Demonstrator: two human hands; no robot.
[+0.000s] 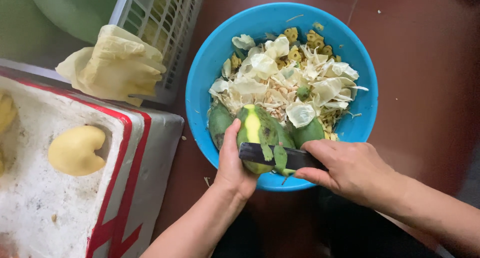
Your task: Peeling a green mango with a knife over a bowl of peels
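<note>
My left hand (233,160) holds a green mango (256,130) over the near rim of a blue basin (200,78). A yellow strip shows on the fruit where skin is gone. My right hand (345,169) grips a dark-bladed knife (260,153) laid across the mango, with a curl of green peel (281,160) hanging from the blade. The basin holds pale peelings, yellow cut pieces and two more green mangoes (219,123).
A white foam box (125,153) with red tape stands at the left; a peeled yellow mango (76,150) lies in it. A pair of yellow rubber gloves (117,63) rests on a white plastic crate (170,23). The floor is dark red.
</note>
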